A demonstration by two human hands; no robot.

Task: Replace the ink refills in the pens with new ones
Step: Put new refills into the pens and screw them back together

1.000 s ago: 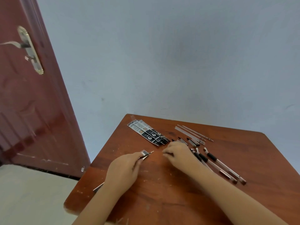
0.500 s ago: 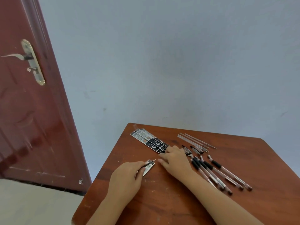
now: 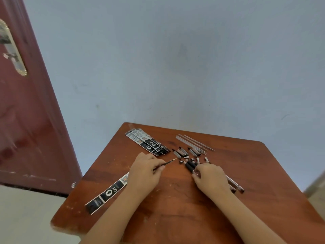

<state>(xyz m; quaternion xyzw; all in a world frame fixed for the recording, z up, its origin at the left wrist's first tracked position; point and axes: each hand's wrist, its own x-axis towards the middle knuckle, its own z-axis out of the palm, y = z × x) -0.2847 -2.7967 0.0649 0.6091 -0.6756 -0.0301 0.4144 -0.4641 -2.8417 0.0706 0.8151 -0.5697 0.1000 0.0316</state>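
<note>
My left hand (image 3: 145,173) pinches a thin new ink refill (image 3: 167,162), its brass tip pointing right and away. An empty refill wrapper (image 3: 107,193) lies on the table behind that hand. My right hand (image 3: 209,178) rests on a row of pen barrels (image 3: 190,166) with black grips, fingers curled over them. Pen caps and tips (image 3: 182,153) lie scattered just beyond. Used clear refills (image 3: 193,143) lie in a bundle at the back. Packaged refills (image 3: 147,143) sit at the back left.
The wooden table (image 3: 175,208) has a rounded front-left corner and stands against a pale blue wall. A dark red door (image 3: 26,120) with a brass handle plate is to the left. Pale floor shows below the table's left edge.
My left hand pulled the refill free of its wrapper, which now lies behind it. My right hand moved right, from the wrapper onto the pen barrels.
</note>
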